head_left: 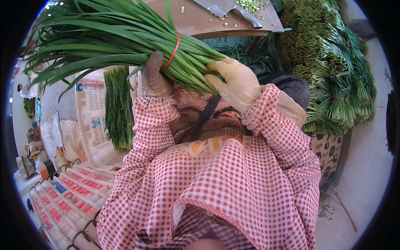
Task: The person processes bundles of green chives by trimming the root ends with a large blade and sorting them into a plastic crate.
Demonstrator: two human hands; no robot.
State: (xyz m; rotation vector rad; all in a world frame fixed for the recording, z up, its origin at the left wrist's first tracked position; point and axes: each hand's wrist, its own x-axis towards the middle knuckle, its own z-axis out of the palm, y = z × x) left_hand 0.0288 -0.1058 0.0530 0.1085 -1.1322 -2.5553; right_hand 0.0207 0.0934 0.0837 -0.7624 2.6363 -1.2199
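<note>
Green strappy leaves (pixel 125 37) lie clasped in gloved left fingers (pixel 154 64) and right fingers (pixel 220 66).

a red-and-white checked smock (pixel 233 179) covers the body, with long sleeves gathered at the wrists. at 11 o'clock the left glove (pixel 157 77) is smudged dark grey; at 1 o'clock the right glove (pixel 238 83) is cream and wrinkled. near the centre sit egg-like oval patches (pixel 204 147). at 6 o'clock, dark checked cloth (pixel 196 225) shows beneath the hem.
</note>
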